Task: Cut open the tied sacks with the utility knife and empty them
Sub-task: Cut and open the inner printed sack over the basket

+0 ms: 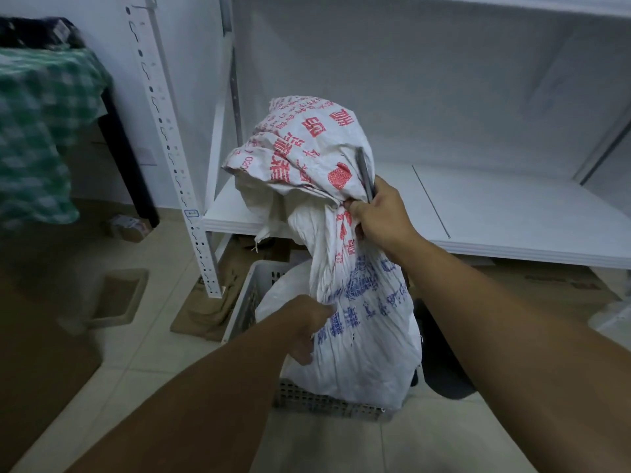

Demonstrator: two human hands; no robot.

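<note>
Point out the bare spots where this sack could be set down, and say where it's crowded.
Free: the white shelf board behind the sack, to the right of the right hand, and the floor tiles between the brown mat and the crate. Crowded: the crate itself, filled by the sack, and the floor under the shelf, covered with flattened cardboard.

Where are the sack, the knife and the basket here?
sack (362, 322): head view, blue-printed lower body.
utility knife (364, 172): head view, grey handle above the right hand.
basket (246, 302): head view, left perforated wall.
</note>
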